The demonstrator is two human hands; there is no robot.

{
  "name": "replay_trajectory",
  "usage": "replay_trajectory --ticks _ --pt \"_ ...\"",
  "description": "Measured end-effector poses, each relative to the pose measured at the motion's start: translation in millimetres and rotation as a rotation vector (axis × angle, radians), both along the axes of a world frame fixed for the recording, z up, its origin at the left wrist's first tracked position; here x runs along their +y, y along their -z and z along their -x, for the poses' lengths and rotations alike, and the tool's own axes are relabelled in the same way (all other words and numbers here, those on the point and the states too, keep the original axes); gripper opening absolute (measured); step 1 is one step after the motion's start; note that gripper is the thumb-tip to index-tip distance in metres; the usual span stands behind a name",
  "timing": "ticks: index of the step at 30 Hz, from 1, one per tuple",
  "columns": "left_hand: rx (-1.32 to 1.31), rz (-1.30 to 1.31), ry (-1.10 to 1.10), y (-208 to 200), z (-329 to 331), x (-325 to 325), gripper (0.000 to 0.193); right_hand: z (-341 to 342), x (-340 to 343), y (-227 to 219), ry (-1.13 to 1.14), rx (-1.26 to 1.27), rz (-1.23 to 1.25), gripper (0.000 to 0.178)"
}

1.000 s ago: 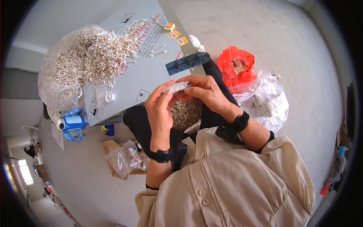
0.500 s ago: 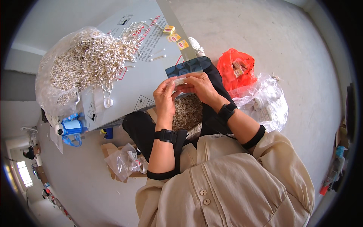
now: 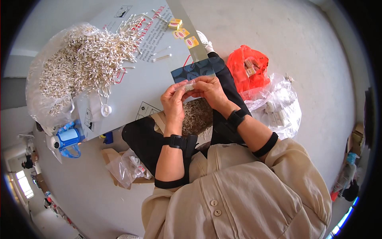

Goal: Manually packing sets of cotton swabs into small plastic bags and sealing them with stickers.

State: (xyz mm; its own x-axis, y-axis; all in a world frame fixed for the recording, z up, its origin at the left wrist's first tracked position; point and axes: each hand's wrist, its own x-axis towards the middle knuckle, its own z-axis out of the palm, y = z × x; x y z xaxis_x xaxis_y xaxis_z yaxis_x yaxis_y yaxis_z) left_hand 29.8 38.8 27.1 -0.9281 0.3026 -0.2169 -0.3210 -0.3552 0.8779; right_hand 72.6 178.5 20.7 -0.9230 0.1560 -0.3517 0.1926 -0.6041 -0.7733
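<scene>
Between the fingertips of both hands is a small clear packet (image 3: 189, 87) with whitish contents, partly covered by the fingers. My left hand (image 3: 172, 102) pinches its left end, while my right hand (image 3: 211, 91) grips the other end. Just past the hands, a dark blue patterned sheet (image 3: 187, 74) lies at the table's edge. Below them, between my knees, sits a container full of loose cotton swabs (image 3: 197, 116). A large heap of cotton swabs (image 3: 89, 59) spills from a clear plastic bag (image 3: 35, 89) on the grey table (image 3: 131, 93).
Small yellow boxes (image 3: 175, 24) and several loose swabs (image 3: 162, 58) lie on the table. A blue bottle (image 3: 68, 137) is at its left edge. On the floor are a red bag (image 3: 242, 63), a clear bag of white packs (image 3: 278, 111) and a cardboard box (image 3: 109, 159).
The view has shifted slightly, so the table and its swab heap appear farther left and higher. Both hands keep hold of the packet, with only slight finger movement.
</scene>
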Motion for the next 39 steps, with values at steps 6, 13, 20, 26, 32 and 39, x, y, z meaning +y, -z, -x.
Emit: replay_trajectory --ticks 6,13,20,26,32,39 --pt "-0.051 0.006 -0.015 2 -1 2 0.009 0 -1 -4 -0.008 -0.041 -0.032 0.011" --pt "-0.014 0.035 0.057 6 3 0 0.006 1 -3 -4 -0.055 0.009 -0.208 0.015" --pt "0.144 0.105 0.081 -17 -10 -8 0.01 -12 2 -28 0.092 -0.125 0.072 0.026" --pt "0.628 0.313 0.243 -48 -22 -12 0.015 -24 9 -24 -0.229 -0.223 0.382 0.034" --pt "0.757 0.147 0.004 -82 -42 -15 0.024 -38 -3 -58 -0.187 0.011 0.152 0.029" --pt "0.284 0.124 0.134 -118 -52 -13 0.049 -51 -2 -77 -0.175 0.335 0.054 0.027"
